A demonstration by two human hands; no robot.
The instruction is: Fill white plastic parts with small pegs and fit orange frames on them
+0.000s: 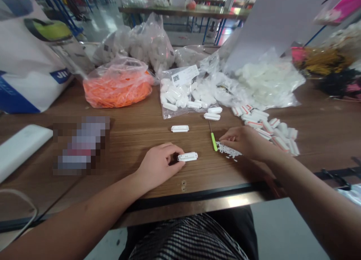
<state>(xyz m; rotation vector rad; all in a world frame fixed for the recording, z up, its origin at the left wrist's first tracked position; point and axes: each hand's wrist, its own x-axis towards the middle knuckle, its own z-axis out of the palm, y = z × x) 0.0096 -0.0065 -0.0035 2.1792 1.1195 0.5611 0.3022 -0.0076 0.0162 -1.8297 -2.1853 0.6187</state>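
My left hand (159, 166) rests on the wooden table (135, 184), its fingertips on the end of a white perforated plastic block (187, 156). My right hand (245, 141) presses its fingertips onto a strip or cluster of tiny white plastic pieces (228, 151). Just left of those fingers lies a tool with a green handle and thin metal shaft (213, 140). Another white block (179, 128) lies farther forward, and a pair of white pieces (212, 116) sits near a clear bag.
Clear bags of white plastic parts (180, 90) and orange strips (117, 88) stand beyond my hands. White pieces with orange stripes (266, 128) lie heaped to the right. A white slab (21, 151) and a pixelated object (81, 145) lie left. The table's dark front edge (194, 198) runs below my hands.
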